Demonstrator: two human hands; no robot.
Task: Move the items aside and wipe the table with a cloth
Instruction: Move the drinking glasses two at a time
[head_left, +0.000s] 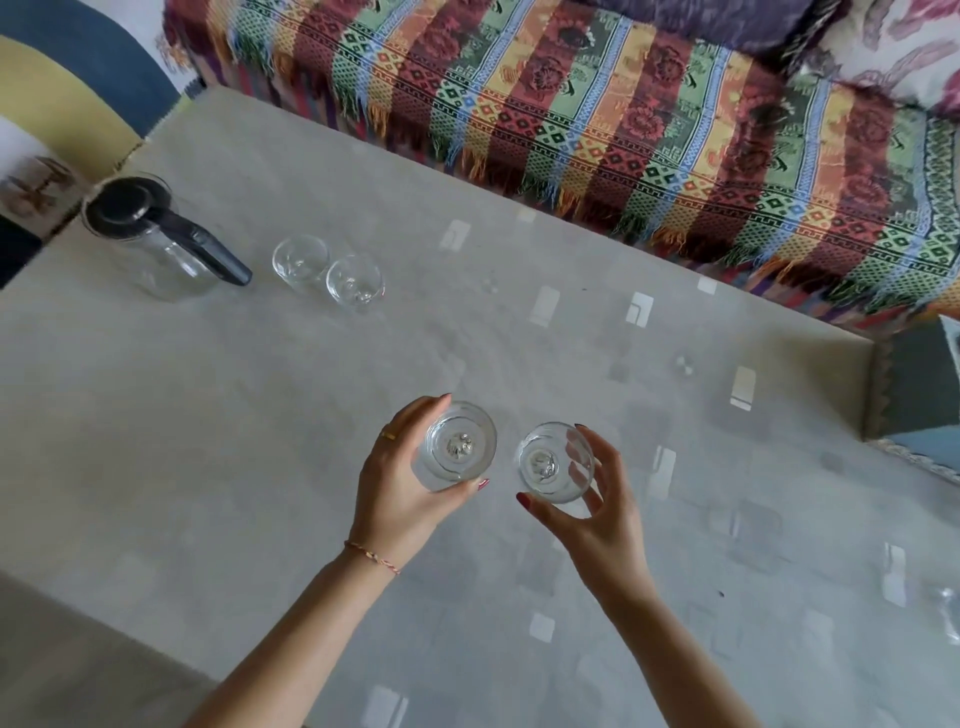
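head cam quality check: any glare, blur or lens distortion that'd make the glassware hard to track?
Head view: soft, even daylight, no hard shadows. Bright window reflections dot the glossy table. Wide-angle bending curves the table's edges. Left edge is smeared, so the jug is slightly soft. The glasses in the left hand and right hand are sharp but low-contrast against the grey top.

We see a pale grey table (218, 426) with glossy square patches. At its far left stands a clear glass jug (161, 244) with a black lid and handle; just right of it, two empty glasses (328, 273) stand touching.
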